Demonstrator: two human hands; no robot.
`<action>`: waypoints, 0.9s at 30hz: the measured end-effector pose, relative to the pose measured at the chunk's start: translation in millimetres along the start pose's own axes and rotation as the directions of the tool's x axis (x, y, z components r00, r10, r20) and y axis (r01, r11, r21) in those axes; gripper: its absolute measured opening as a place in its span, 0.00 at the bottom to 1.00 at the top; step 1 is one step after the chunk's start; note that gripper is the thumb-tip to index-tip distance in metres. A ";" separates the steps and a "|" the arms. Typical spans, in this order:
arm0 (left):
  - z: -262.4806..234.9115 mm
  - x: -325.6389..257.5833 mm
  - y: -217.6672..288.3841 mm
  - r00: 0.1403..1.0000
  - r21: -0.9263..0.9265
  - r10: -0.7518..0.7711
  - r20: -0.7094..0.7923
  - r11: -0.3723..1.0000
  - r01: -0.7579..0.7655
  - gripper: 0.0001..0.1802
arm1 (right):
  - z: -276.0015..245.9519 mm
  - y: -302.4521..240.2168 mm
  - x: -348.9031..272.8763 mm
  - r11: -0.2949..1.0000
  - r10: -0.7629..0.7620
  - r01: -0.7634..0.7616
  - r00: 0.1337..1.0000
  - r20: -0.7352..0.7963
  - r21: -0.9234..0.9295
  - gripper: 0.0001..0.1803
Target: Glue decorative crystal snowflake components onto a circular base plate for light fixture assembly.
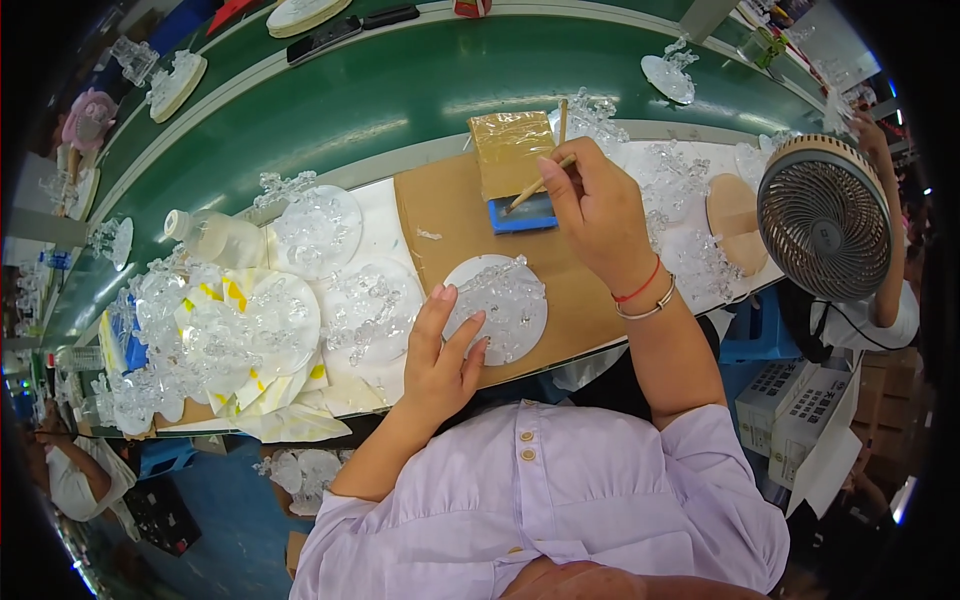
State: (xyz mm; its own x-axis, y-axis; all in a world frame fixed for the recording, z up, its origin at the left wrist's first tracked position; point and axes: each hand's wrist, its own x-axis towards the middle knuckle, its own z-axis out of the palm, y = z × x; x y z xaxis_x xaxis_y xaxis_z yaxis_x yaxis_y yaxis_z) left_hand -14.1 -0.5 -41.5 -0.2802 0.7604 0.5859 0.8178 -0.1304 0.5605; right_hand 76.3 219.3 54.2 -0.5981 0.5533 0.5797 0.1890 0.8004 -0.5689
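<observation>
Over the cardboard sheet (437,205), the right hand (602,215) is held pinched; on the sheet's near side, the spread left hand (438,365) is rested on a white disc (512,322); on its far side, a blue tray (527,224) is overhung by the pinched brush (529,193).

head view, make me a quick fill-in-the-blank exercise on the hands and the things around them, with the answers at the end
1. The right hand holds a thin stick, its lower tip at the small container, whose rim is coloured ____.
2. The left hand is at the ____ side of the round pale disc in front of the person.
3. The fan stands toward the ____ side of the picture.
4. Beyond the workbench, the long smooth surface is coloured ____.

Missing words: blue; left; right; green.
</observation>
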 end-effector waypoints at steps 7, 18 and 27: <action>7.1 -6.0 -6.0 0.999 -0.040 -0.003 -0.036 0.999 0.002 0.24 | 4.4 0.8 4.3 1.000 0.020 -0.019 0.999 0.045 -0.023 0.08; 12.3 -7.5 -10.2 0.998 0.004 0.019 -0.064 1.000 -0.018 0.22 | 7.2 0.0 19.8 0.998 0.027 -0.019 0.987 0.157 -0.051 0.07; 14.9 -5.5 -10.4 0.997 -0.014 0.019 -0.071 1.000 -0.020 0.20 | 25.9 8.6 36.3 0.988 0.136 -0.115 0.964 0.228 -0.106 0.11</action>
State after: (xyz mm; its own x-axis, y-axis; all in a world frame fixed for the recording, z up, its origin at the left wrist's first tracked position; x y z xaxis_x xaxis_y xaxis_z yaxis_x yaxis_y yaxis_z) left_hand -13.6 6.2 -59.3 -0.2993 0.7109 0.6364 0.8161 -0.1549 0.5568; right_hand 36.1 240.3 55.2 -0.7286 0.5899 0.3480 0.3378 0.7515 -0.5667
